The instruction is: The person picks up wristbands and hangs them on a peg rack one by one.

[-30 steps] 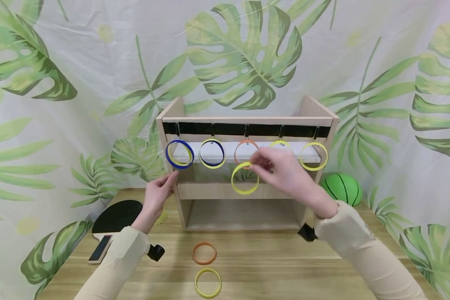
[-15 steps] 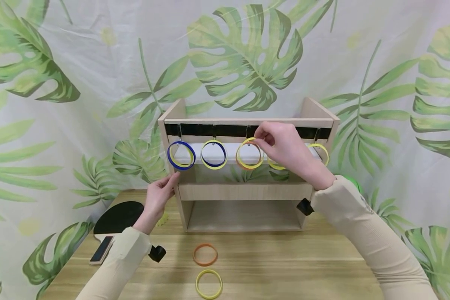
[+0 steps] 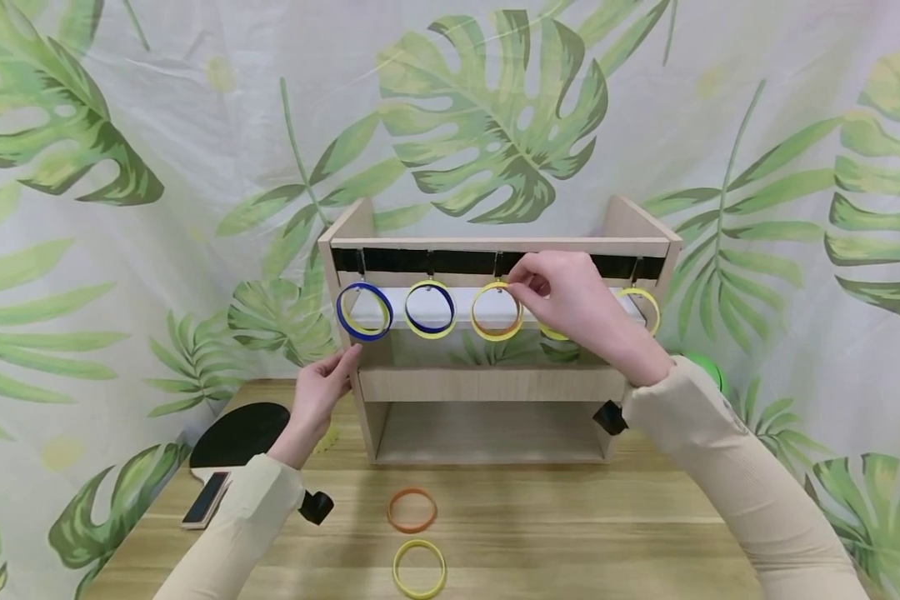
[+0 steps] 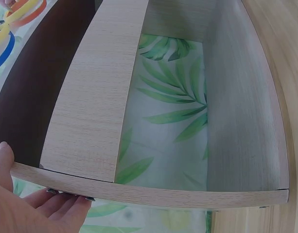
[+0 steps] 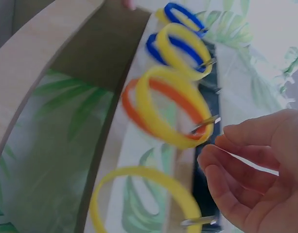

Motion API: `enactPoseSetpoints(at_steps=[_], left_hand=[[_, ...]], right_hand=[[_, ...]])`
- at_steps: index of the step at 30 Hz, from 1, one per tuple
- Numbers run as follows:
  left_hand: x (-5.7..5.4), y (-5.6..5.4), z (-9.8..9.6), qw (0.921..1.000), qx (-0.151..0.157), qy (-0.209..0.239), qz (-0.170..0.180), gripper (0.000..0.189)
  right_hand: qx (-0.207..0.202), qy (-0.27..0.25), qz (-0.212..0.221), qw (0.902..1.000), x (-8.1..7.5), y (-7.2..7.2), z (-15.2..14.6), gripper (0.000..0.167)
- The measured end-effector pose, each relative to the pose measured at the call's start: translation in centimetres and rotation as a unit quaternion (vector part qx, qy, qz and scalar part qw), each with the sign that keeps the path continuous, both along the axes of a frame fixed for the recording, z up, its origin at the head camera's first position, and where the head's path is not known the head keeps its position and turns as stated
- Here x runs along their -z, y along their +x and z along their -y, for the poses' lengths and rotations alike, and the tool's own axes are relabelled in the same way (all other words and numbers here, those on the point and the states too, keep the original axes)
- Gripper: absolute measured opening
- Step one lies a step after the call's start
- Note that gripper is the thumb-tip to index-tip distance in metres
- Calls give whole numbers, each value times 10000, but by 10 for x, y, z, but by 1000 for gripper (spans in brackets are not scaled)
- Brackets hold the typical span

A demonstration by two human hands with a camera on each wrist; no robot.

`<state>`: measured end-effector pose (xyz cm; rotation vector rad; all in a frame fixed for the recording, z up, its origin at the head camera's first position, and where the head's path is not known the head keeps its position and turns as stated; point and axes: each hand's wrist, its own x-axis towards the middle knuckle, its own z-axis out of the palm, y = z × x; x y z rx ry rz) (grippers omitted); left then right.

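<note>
My right hand [image 3: 566,304] is at the third hook, fingers loosely bent. In the right wrist view its fingertips [image 5: 212,155] stand just off a yellow wristband [image 5: 156,104], which hangs on the hook in front of an orange wristband [image 5: 131,109]. My left hand [image 3: 321,400] grips the side panel of a wooden shelf [image 3: 495,385], thumb on one side and fingers on the other in the left wrist view. Blue and yellow bands [image 3: 365,333] hang together on the first hook; another such pair [image 3: 431,335] hangs on the second. Yellow bands hang on the hooks further right, partly behind my right hand.
An orange wristband [image 3: 412,530] and a yellow wristband [image 3: 419,593] lie on the table [image 3: 555,533] before the shelf. At left are a black paddle [image 3: 240,435] and a small dark-topped block [image 3: 206,501]. A green ball [image 3: 708,367] shows behind the right arm.
My right hand has raised the yellow wristband to the third hook, where it now hangs in front of the orange one, fingers off it. My left hand has stayed on the shelf.
</note>
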<state>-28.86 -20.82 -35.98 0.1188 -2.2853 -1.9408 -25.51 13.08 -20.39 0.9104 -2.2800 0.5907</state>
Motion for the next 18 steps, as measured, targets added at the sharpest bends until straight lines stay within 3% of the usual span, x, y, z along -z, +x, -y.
enactPoseSetpoints(at_steps=[5,8,11,18], left_hand=[[-1,0,-2,10000,19,36,25,66],[-2,0,-2,10000,32,29,13,66],[-2,0,-1,10000,59,13,-4,66],[0,-2,-1,10000,26,57,69,66]], right_hand=[[-510,-216,-267,9981,13,24,2,3],[-835,-185,-169,9962,35,36,9,5],[-1076,-57,251,9939,72,43,18,6],[-1405,339,1429,9791,180,48,45,3]])
